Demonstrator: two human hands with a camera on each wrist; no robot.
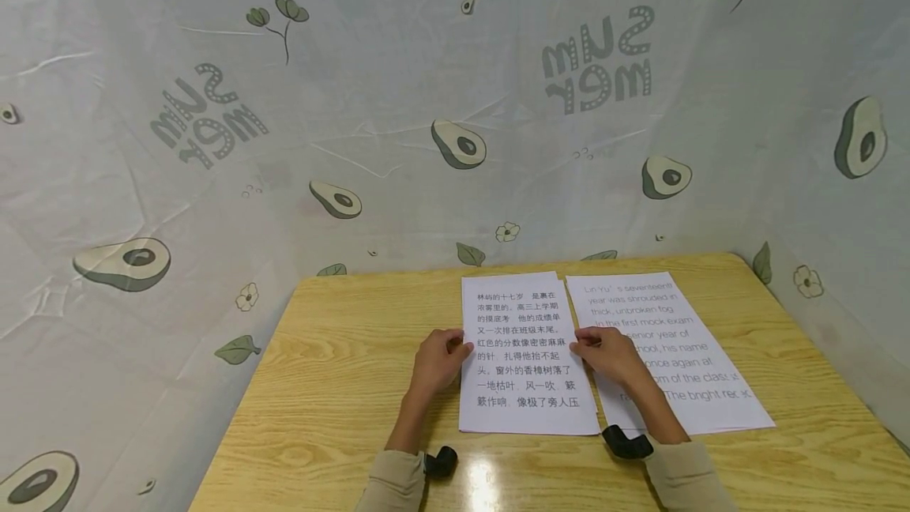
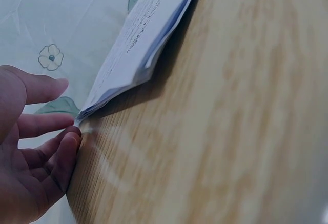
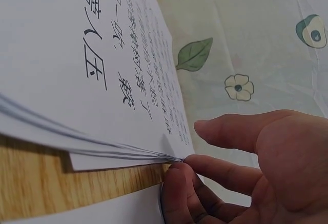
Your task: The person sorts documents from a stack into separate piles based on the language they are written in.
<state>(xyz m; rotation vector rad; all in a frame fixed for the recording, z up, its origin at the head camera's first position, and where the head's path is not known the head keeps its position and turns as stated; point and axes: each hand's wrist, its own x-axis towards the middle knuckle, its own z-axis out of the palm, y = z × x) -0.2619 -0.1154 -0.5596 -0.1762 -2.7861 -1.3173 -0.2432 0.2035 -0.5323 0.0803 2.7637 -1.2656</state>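
Observation:
A stack of white paper sheets printed with Chinese text (image 1: 526, 419) lies on the wooden table, its sheets slightly uneven at the edges. At its left edge, the fingertips of my left hand (image 1: 437, 360) touch the sheets. My right hand (image 1: 613, 354) has its fingertips against the opposite edge. Both wrist views show the thumbs raised apart from the paper, with the left hand (image 2: 31, 147) and right hand (image 3: 246, 167) meeting only the sheet edges. Under my right forearm lies a second stack of sheets with English text (image 1: 718, 413), partly hidden by that arm.
The yellow wooden table (image 1: 341, 385) carries both stacks. A pale cloth printed with avocados, leaves and flowers (image 1: 398, 204) hangs behind the table and along its sides. Black straps with camera units (image 1: 442, 462) sit on both wrists.

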